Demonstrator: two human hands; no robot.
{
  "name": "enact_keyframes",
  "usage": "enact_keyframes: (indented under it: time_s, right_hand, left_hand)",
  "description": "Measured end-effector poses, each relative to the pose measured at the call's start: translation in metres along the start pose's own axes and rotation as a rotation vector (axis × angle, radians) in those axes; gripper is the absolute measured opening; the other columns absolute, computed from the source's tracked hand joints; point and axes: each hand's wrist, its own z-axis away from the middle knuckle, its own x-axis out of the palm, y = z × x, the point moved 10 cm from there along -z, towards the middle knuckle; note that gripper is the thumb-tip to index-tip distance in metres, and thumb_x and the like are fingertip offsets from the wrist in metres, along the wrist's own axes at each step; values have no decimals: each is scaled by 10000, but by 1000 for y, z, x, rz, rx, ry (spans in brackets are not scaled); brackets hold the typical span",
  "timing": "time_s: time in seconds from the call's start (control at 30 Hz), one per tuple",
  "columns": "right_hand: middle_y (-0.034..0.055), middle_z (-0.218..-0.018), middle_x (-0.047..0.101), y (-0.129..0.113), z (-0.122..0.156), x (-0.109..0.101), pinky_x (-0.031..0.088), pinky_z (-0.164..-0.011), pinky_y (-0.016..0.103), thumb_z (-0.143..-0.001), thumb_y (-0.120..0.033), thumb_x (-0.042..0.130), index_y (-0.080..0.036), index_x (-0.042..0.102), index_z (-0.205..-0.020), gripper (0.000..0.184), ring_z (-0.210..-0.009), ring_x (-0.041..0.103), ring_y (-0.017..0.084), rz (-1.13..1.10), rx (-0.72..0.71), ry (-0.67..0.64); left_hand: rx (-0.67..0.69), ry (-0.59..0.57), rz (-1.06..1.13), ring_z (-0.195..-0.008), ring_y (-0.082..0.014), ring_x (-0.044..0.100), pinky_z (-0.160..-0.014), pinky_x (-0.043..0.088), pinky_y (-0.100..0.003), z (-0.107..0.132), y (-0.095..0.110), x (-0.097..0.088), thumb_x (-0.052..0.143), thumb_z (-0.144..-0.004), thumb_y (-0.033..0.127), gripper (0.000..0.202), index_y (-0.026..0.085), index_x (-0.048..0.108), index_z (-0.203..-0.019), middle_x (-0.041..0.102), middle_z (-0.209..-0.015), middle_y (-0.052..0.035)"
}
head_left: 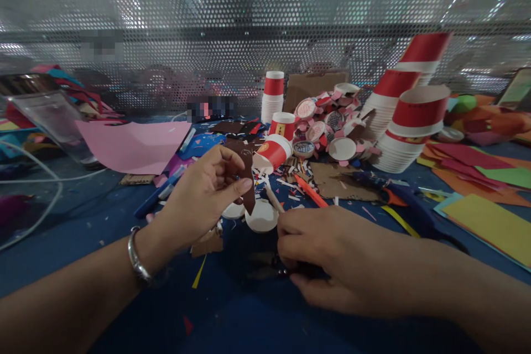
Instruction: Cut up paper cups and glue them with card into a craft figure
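My left hand (205, 191) pinches a brown paper strip (248, 177) between thumb and fingers and holds it upright over the blue table (249, 315). A silver bracelet (136, 257) circles that wrist. My right hand (327, 254) is closed low over the table on a dark object (286, 272), mostly hidden under the fingers, that I cannot make out. Just beyond the hands lie a white round disc (261, 217) and a thin wooden stick (274, 198). A tipped red-and-white paper cup (274, 154) lies behind the strip.
Stacks of red-and-white cups (409, 127) stand at right, another stack (272, 97) at the back. A heap of cut cup pieces (332, 130), brown cardboard (336, 181), coloured paper sheets (485, 188), a pink sheet (133, 146) and scraps litter the table. A perforated metal screen (249, 22) closes the far side.
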Motion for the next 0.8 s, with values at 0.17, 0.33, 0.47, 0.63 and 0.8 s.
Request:
enact_keyframes:
  time_s: [0.17, 0.33, 0.47, 0.63, 0.8]
  right_hand:
    - [-7, -847, 634, 10, 3, -19, 440, -671, 247, -786, -103, 661, -183, 600, -787, 100, -751, 564, 124, -178, -6, 126]
    - [26, -891, 695, 32, 2, -35, 487, -678, 264, -851, -155, 618, -187, 594, -841, 41, -775, 615, 147, -401, 83, 236]
    - [8, -809, 677, 47, -1, -28, 490, -596, 230, -890, -211, 606, -192, 545, -870, 67, -674, 617, 121, -678, 161, 222]
    - [-49, -712, 564, 63, 1, -30, 417, -496, 195, -871, -176, 594, -201, 529, -885, 72, -557, 509, 85, -739, 248, 298]
    - [-74, -691, 504, 67, 4, -42, 353, -522, 211, -873, -195, 651, -199, 537, -890, 115, -557, 427, 75, -695, 232, 435]
  left_hand:
    - [-36, -83, -38, -655, -144, 675, -620, 545, -263, 1, -2, 9, 672, -915, 224, 220, 195, 589, -1116, 721, -738, 6]
    - [-26, -91, 0, -776, -174, 714, -684, 577, -294, 1, -2, 10, 710, -883, 257, 310, 175, 610, -1165, 751, -917, -49]
    - [-35, -109, 53, -724, -171, 720, -679, 584, -301, 5, -1, 14, 709, -873, 225, 286, 182, 605, -1135, 743, -867, -31]
    - [-1, -145, 113, -679, -152, 700, -656, 580, -298, 7, 3, 19, 708, -872, 230, 263, 180, 621, -1115, 730, -895, -28]
    - [-31, -109, 117, -699, -139, 702, -668, 583, -284, 6, 0, 16, 710, -871, 205, 296, 168, 622, -1152, 726, -948, -35]
